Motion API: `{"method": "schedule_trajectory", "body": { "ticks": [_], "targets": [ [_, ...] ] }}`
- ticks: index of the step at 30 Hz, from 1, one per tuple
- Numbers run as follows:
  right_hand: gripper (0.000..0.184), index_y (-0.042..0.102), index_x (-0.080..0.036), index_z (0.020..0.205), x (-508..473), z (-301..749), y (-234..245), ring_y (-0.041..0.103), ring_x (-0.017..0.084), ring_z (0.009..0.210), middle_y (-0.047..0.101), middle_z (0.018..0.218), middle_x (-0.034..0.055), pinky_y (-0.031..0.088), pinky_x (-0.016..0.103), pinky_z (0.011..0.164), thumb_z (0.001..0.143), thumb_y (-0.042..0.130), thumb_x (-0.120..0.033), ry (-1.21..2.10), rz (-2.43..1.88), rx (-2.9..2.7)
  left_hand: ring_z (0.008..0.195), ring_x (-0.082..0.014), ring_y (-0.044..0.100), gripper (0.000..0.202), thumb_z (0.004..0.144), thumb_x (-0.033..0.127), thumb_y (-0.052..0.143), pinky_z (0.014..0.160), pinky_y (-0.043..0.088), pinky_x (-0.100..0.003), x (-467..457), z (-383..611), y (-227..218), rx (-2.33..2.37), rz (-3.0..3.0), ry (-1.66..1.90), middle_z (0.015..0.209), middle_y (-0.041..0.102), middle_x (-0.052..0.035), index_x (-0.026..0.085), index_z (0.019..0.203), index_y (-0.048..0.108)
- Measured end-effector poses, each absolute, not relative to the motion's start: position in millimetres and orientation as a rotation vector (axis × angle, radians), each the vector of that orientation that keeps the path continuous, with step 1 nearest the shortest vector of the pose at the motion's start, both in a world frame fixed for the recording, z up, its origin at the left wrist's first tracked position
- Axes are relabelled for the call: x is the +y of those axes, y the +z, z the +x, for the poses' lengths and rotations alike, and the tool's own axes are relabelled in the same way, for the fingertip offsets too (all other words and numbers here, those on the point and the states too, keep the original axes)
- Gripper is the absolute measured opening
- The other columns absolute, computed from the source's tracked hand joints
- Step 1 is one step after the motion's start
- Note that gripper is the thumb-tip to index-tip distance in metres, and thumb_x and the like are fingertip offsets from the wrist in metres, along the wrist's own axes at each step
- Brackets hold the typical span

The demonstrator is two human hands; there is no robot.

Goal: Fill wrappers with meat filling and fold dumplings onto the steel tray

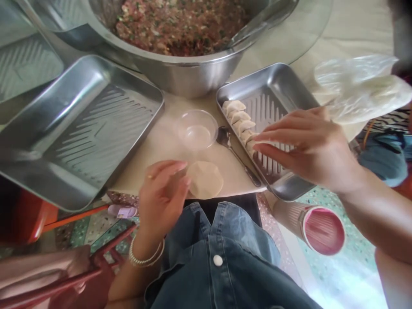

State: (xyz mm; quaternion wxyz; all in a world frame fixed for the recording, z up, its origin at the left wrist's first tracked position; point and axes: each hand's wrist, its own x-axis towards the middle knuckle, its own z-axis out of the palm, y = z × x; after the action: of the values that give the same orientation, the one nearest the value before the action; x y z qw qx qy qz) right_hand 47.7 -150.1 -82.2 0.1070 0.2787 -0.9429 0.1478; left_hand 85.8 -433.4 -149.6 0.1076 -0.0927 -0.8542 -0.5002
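My left hand (pixel 164 195) holds a round, pale dumpling wrapper (pixel 206 180) by its left edge, between thumb and fingertips, at the front edge of the table. Over the right metal tray (pixel 280 79), my right hand (pixel 302 143) has thumb and fingers closed around a dumpling (pixel 250 145) at the near end of a row. Those fingers partly hide it. Several folded dumplings (pixel 240 116) overlap along the tray's left side. A small clear bowl (pixel 197 128) stands beyond the wrapper, and a metal spoon (pixel 236 154) lies between bowl and tray.
A large steel bowl (pixel 193 73) of minced filling (pixel 180 25) stands at the back. Another metal tray (pixel 106 128) is at the left. A plastic bag (pixel 363 90) lies at the right. Below the table are a pink-lined bin (pixel 323 229) and a red chair (pixel 106 262).
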Motion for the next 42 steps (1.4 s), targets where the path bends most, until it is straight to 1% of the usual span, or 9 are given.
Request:
{"method": "schedule_trajectory", "body": {
  "ticks": [2, 5, 10, 15, 26, 32, 35, 39, 42],
  "targets": [
    [0.013, 0.068, -0.023, 0.094, -173.5, 49.5, -79.0, 0.061, 0.017, 0.089, 0.068, 0.095, 0.0004, 0.034, 0.035, 0.075, 0.094, 0.056, -0.03, 0.389, 0.996, -2.755, 0.103, -0.0198, 0.057, 0.029, 0.079, 0.019, 0.068, 0.093, 0.047, -0.039, -432.0, 85.3, -155.0, -2.595, -0.367, -1.285, 0.105, 0.064, -0.007, 0.019, 0.108, 0.068],
    [0.02, 0.068, -0.017, 0.098, -207.6, 49.7, -86.7, 0.061, 0.019, 0.087, 0.067, 0.094, 0.003, 0.034, 0.035, 0.071, 0.096, 0.052, -0.028, 0.148, 1.238, -2.714, 0.103, -0.0199, 0.054, 0.028, 0.083, 0.016, 0.063, 0.091, 0.048, -0.037, -427.1, 84.6, -157.4, -2.623, -0.478, -1.107, 0.105, 0.063, -0.0094, 0.015, 0.111, 0.066],
    [0.024, 0.067, -0.014, 0.102, -233.4, 49.6, -104.4, 0.059, 0.021, 0.079, 0.065, 0.088, 0.003, 0.034, 0.034, 0.066, 0.094, 0.052, -0.031, -0.101, 1.261, -2.789, 0.1, -0.0193, 0.053, 0.025, 0.085, 0.016, 0.061, 0.088, 0.05, -0.036, -423.6, 85.5, -158.0, -2.579, -0.524, -1.091, 0.104, 0.062, -0.0101, 0.013, 0.109, 0.065],
    [0.023, 0.068, -0.016, 0.1, -231.8, 50.3, -105.0, 0.06, 0.018, 0.07, 0.068, 0.087, 0.0014, 0.034, 0.033, 0.061, 0.094, 0.053, -0.031, 0.016, 1.197, -2.766, 0.098, -0.0198, 0.055, 0.022, 0.085, 0.016, 0.062, 0.087, 0.052, -0.038, -422.4, 85.4, -162.3, -2.506, -0.501, -1.185, 0.101, 0.064, -0.009, 0.015, 0.107, 0.065],
    [0.019, 0.071, -0.019, 0.082, -228.4, 53.9, -107.6, 0.063, 0.012, 0.065, 0.072, 0.087, -0.0016, 0.033, 0.031, 0.058, 0.092, 0.057, -0.028, 0.142, 1.094, -2.684, 0.098, -0.0184, 0.058, 0.017, 0.085, 0.016, 0.062, 0.087, 0.052, -0.036, -424.2, 87.2, -164.5, -2.477, -0.463, -1.248, 0.1, 0.065, -0.0076, 0.018, 0.101, 0.066],
    [0.013, 0.069, -0.019, 0.083, -231.3, 45.7, -108.0, 0.064, 0.016, 0.075, 0.07, 0.085, -0.0004, 0.038, 0.029, 0.061, 0.088, 0.061, -0.027, 0.315, 1.007, -2.881, 0.097, -0.0195, 0.057, 0.013, 0.086, 0.018, 0.061, 0.087, 0.05, -0.038, -420.3, 85.7, -159.8, -2.524, -0.458, -1.236, 0.098, 0.066, -0.0069, 0.017, 0.098, 0.065],
    [0.013, 0.067, -0.016, 0.085, -232.1, 44.5, -109.3, 0.063, 0.017, 0.077, 0.068, 0.087, 0.0021, 0.04, 0.028, 0.06, 0.09, 0.058, -0.024, 0.367, 1.001, -2.928, 0.1, -0.0199, 0.056, 0.021, 0.085, 0.022, 0.063, 0.089, 0.05, -0.038, -418.7, 86.3, -157.0, -2.518, -0.479, -1.236, 0.102, 0.065, -0.0069, 0.019, 0.105, 0.062],
    [0.015, 0.064, -0.011, 0.089, -231.2, 56.3, -102.3, 0.06, 0.019, 0.08, 0.066, 0.091, 0.0084, 0.042, 0.029, 0.061, 0.093, 0.051, -0.017, 0.334, 1.204, -2.751, 0.107, -0.0224, 0.053, 0.041, 0.081, 0.031, 0.07, 0.095, 0.047, -0.041, -419.1, 88.6, -157.2, -2.539, -0.499, -1.216, 0.112, 0.061, -0.0089, 0.02, 0.118, 0.057],
    [0.012, 0.063, -0.01, 0.093, -229.0, 71.2, -92.0, 0.058, 0.018, 0.077, 0.066, 0.092, 0.0095, 0.043, 0.031, 0.061, 0.091, 0.051, -0.012, 0.307, 1.425, -2.577, 0.111, -0.023, 0.051, 0.042, 0.079, 0.016, 0.067, 0.097, 0.047, -0.042, -421.7, 89.4, -158.4, -2.521, -0.557, -1.249, 0.117, 0.057, -0.0094, 0.021, 0.12, 0.056]
  ]
}}
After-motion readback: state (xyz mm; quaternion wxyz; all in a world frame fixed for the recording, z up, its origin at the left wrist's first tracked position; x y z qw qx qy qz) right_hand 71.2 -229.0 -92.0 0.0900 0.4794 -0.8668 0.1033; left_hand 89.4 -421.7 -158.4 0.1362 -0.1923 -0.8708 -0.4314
